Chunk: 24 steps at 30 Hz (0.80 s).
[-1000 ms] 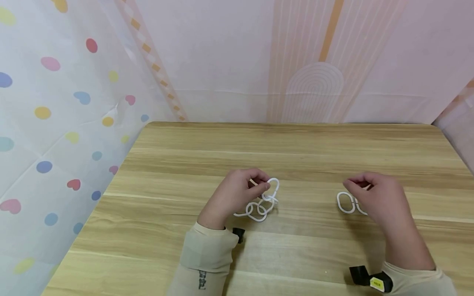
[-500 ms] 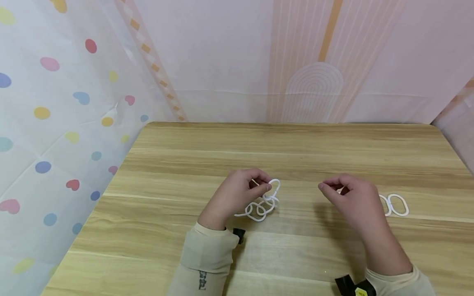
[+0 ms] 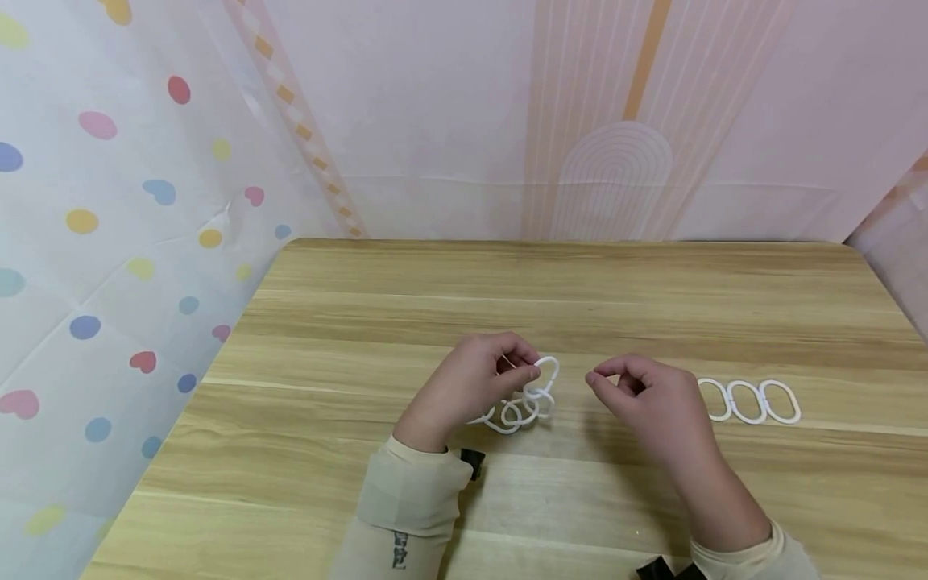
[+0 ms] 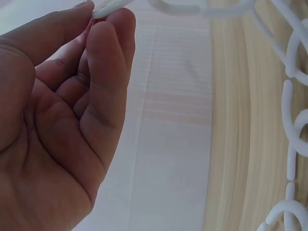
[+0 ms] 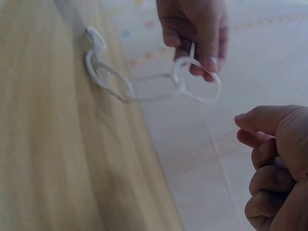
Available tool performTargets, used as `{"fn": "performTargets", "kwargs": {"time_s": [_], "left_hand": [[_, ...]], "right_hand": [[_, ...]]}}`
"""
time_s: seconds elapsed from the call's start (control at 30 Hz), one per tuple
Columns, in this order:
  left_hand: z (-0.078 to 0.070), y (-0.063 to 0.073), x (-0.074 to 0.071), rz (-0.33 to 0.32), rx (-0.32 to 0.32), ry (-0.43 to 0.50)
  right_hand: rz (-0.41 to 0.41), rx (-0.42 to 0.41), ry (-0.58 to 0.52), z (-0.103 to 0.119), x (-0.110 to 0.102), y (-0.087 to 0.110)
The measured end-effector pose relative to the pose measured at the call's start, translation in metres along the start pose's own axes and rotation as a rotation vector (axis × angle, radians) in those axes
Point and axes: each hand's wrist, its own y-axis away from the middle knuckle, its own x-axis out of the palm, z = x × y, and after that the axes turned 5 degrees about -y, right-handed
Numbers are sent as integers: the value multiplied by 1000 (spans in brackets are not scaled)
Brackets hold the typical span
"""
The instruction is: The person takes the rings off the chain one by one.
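Observation:
My left hand (image 3: 467, 387) pinches a white oval plastic ring (image 3: 556, 372) between thumb and fingertips. Linked below it hang several more white rings (image 3: 505, 431), bunched close over the table and partly hidden behind the hand. The left wrist view has the linked rings (image 4: 287, 110) down its right side. My right hand (image 3: 652, 395) is to the right of the held ring, apart from it. Its fingers are curled with the thumb tip close to the index fingertip, and nothing shows between the tips in the right wrist view, where the right hand (image 5: 274, 159) faces the held ring (image 5: 220, 89).
On the wooden table (image 3: 580, 298), three loose white rings lie side by side in a row behind my right hand, the rightmost ring (image 3: 798, 407) fully visible. A pale printed cloth (image 3: 449, 121) hangs along the far edge, and a dotted cloth (image 3: 130, 225) along the left.
My right hand has moved left, away from the row of rings, toward the left hand, uncovering the three rings. The left hand with its linked rings has shifted slightly right.

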Motion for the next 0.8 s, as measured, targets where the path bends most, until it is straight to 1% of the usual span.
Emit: {"fn": "performTargets", "kwargs": {"time_s": [0.2, 0.47, 0.7, 0.8], "left_hand": [[-2, 0, 3, 18, 1, 22], [-7, -1, 7, 37, 21, 47], [-11, -2, 11, 81, 35, 60], [-12, -2, 12, 93, 36, 62]], "right_hand": [[32, -42, -24, -2, 13, 3], [66, -72, -49, 5, 21, 9], [40, -183, -21, 4, 27, 13], [37, -195, -17, 3, 29, 13]]}}
